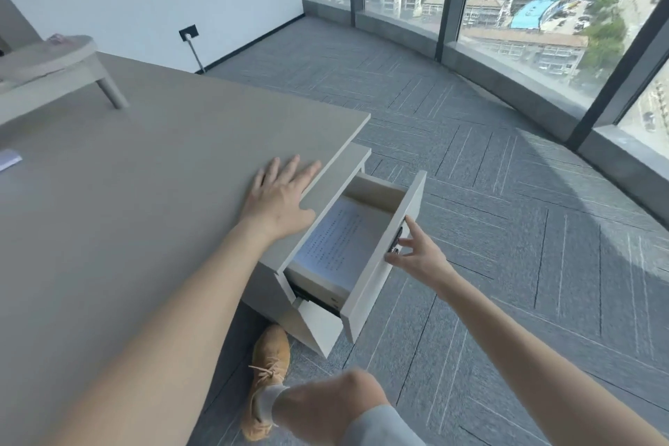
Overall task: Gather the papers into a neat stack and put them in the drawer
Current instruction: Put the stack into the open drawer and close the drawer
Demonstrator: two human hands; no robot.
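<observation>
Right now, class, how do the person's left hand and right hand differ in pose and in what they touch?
The left hand lies flat, palm down, fingers spread on the grey desk top; the right hand is raised, its fingers curled at the dark handle on the open white drawer's front. The left touches nothing of the drawer; the right does. Both are bare and hold no papers.

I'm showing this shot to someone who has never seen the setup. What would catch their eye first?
Most likely the open drawer under the desk's right edge, with a stack of printed papers lying inside. The right hand has its fingers at the handle on the drawer front, while the left hand rests flat on the desk. Beyond, tall windows overlook city buildings far below.
</observation>
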